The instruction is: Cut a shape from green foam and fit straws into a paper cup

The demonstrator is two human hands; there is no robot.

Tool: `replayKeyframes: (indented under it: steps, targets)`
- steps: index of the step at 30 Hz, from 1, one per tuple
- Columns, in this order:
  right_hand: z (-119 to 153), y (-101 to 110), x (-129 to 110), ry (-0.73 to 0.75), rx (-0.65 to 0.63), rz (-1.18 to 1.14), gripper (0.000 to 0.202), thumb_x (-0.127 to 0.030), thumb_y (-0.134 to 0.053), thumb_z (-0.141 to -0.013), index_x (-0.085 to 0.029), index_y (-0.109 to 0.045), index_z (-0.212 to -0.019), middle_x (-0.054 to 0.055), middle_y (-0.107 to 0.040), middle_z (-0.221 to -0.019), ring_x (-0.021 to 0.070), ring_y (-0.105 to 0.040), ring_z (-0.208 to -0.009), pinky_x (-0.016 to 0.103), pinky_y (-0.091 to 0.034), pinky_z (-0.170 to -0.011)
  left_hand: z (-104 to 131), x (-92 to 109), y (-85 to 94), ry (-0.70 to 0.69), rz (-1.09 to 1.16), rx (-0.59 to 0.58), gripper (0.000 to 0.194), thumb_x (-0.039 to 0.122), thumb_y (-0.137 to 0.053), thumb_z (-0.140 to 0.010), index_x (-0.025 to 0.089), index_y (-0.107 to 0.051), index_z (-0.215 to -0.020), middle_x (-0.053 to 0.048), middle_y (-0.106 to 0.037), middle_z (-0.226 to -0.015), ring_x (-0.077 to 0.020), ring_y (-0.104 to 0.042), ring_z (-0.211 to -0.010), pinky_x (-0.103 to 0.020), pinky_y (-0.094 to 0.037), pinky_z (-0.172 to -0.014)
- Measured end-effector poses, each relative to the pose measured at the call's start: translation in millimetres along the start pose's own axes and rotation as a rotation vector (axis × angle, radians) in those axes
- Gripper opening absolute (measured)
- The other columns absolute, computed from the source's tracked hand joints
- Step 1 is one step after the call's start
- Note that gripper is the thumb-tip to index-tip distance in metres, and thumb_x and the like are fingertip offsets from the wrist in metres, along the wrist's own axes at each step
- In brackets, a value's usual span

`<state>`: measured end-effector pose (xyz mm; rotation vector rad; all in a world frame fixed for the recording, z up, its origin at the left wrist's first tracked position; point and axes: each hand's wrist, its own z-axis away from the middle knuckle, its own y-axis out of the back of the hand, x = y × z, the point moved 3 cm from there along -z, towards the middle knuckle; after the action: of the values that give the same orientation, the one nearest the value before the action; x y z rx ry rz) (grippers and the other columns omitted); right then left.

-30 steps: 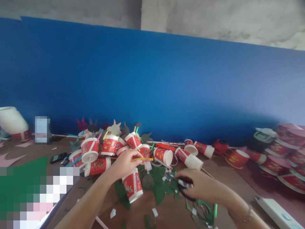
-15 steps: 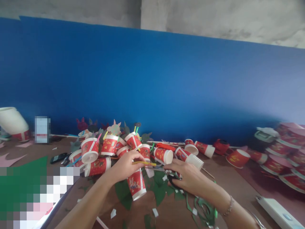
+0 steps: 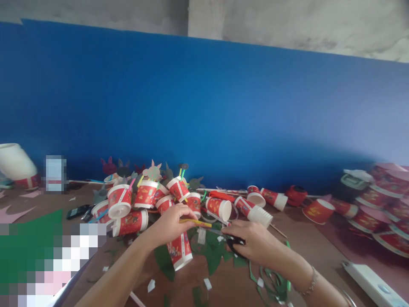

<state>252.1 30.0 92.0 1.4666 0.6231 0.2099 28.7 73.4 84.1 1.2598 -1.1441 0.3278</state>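
Observation:
Near the middle, my left hand (image 3: 175, 224) is closed on a thin yellow straw (image 3: 200, 223) that points to the right. Just below that hand a red paper cup (image 3: 180, 252) lies tilted, its pale end toward the front. My right hand (image 3: 247, 238) grips black-handled scissors (image 3: 235, 245), their blades reaching left toward the straw's tip. Whether the blades touch the straw is too small to tell. Green paper scraps (image 3: 213, 247) and small white bits lie under the hands.
Red cups with paper animal heads (image 3: 152, 170) crowd the back left. More cups (image 3: 219, 208) and a white-rimmed stack (image 3: 260, 215) lie behind my hands. Piled cups (image 3: 372, 217) stand at the right, a white box (image 3: 373, 283) at the front right, green paper (image 3: 51, 221) at the left.
The red cup below my left hand has shifted slightly left. My right hand has turned a little, so the scissors' blades and handles show more plainly near the straw's tip.

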Motion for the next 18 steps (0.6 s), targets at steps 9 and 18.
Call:
replayKeyframes:
  steps: [9, 18]
  targets:
    - [3.4, 0.3, -1.0, -0.060, -0.016, 0.013, 0.037, -0.017, -0.051, -0.071, -0.028, -0.064, -0.104, 0.003, -0.064, -0.096, 0.0192, -0.060, -0.087, 0.027, -0.042, -0.072, -1.9, -1.6, -6.3, -0.020, -0.036, -0.011, 0.017, 0.030, -0.056, -0.082, 0.020, -0.069, -0.081, -0.003, -0.063, -0.084, -0.0186, -0.058, -0.084, -0.026, -0.043, -0.076]
    - [5.6, 1.2, -3.3, -0.098, 0.002, 0.024, 0.032, -0.018, -0.051, -0.069, -0.024, -0.064, -0.098, 0.004, -0.063, -0.093, 0.0190, -0.059, -0.085, 0.027, -0.040, -0.072, 0.0, 3.9, -3.5, -0.059, -0.115, -0.016, 0.014, 0.024, -0.055, -0.082, 0.021, -0.069, -0.082, -0.002, -0.065, -0.082, -0.0183, -0.056, -0.083, -0.027, -0.043, -0.075]
